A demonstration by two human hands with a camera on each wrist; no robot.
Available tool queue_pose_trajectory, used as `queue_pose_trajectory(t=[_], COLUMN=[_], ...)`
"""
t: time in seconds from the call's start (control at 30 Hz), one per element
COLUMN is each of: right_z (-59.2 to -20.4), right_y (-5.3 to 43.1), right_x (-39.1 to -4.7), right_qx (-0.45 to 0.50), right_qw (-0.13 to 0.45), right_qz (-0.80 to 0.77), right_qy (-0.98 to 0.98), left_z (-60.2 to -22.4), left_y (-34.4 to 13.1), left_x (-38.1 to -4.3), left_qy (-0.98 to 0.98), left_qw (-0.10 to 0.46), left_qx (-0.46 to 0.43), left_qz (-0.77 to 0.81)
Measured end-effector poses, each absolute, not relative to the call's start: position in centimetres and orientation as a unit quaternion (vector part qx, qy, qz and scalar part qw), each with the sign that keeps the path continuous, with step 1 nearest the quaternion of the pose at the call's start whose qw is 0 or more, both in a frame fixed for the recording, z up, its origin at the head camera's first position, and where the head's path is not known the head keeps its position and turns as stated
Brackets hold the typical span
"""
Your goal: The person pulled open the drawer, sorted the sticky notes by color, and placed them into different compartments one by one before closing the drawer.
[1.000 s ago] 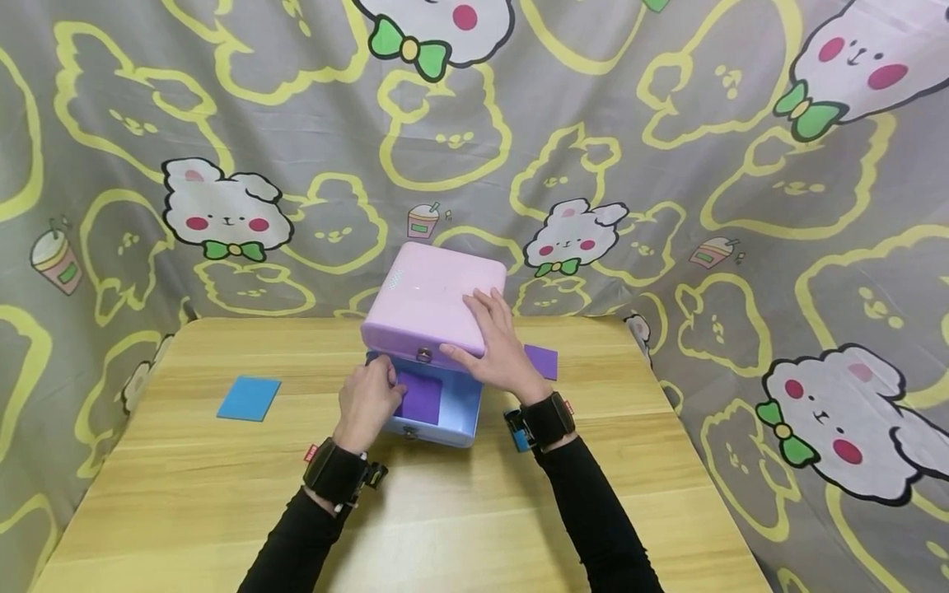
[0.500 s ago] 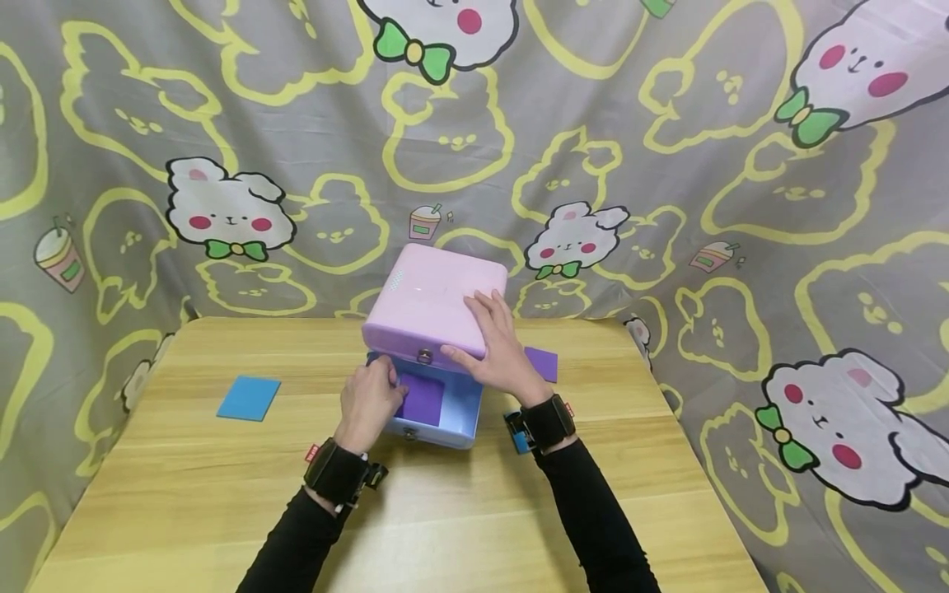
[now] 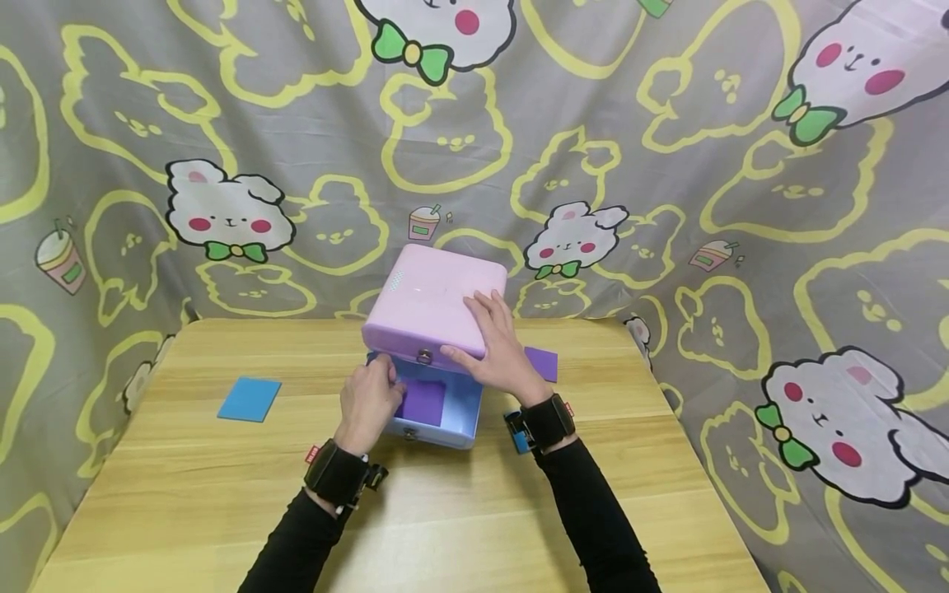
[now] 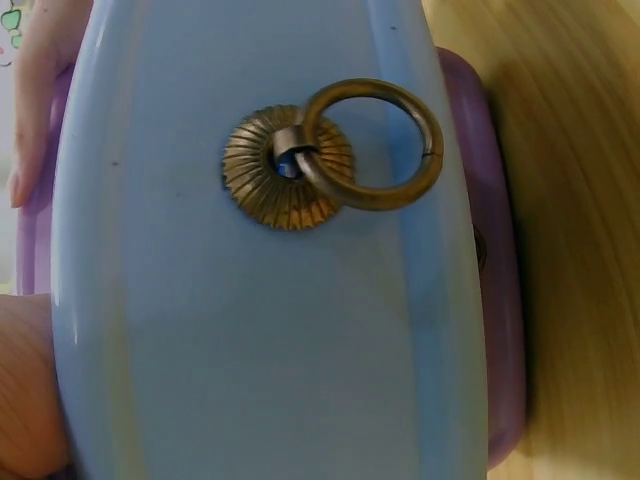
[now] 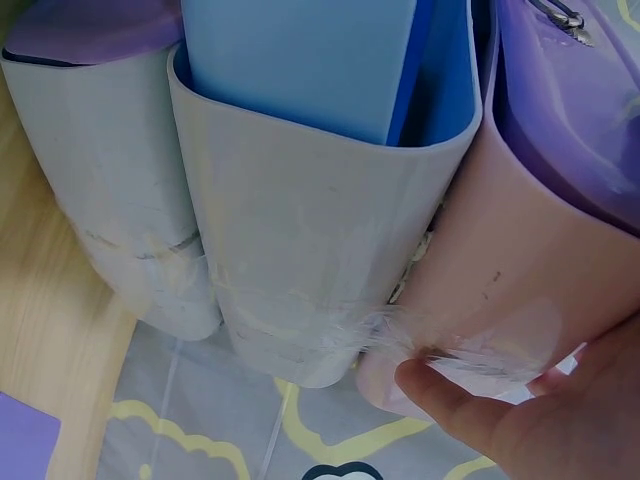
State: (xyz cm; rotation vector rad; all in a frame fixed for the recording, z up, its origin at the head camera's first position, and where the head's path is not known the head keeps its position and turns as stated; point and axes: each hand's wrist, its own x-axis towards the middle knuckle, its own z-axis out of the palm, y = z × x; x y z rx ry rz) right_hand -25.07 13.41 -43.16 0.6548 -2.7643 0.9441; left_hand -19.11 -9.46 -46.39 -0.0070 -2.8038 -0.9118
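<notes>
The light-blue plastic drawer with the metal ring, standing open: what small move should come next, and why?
Probably ease the left hand out of the drawer: the flat purple square lies within its walls, and the hand reaches in at that square's edge, where closing could pinch it. The right hand, on the pink plastic box top, could help steady things.

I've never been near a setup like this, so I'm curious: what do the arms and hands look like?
They're a person's: the left hand and right hand wear no gloves. Both sides have long black sleeves and a wide black wristband with a small red tag and a small dark device.
</notes>
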Motion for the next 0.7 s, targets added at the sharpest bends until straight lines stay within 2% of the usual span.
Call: queue_pose_trajectory(t=[0.13,0.7], right_z=[-43.1,-43.0], right_y=[13.4,13.5], right_x=[-25.1,-25.0], right_qx=[0.218,0.222], right_qw=[0.074,0.082], right_qz=[0.314,0.307], right_qy=[-0.921,-0.922], left_z=[-46.0,-42.7], left_y=[-9.4,-8.8], left_x=[-18.8,-17.8], left_qy=[-0.942,-0.868], left_qw=[0.127,0.337], left_qx=[-0.003,-0.083], left_qz=[-0.311,-0.355])
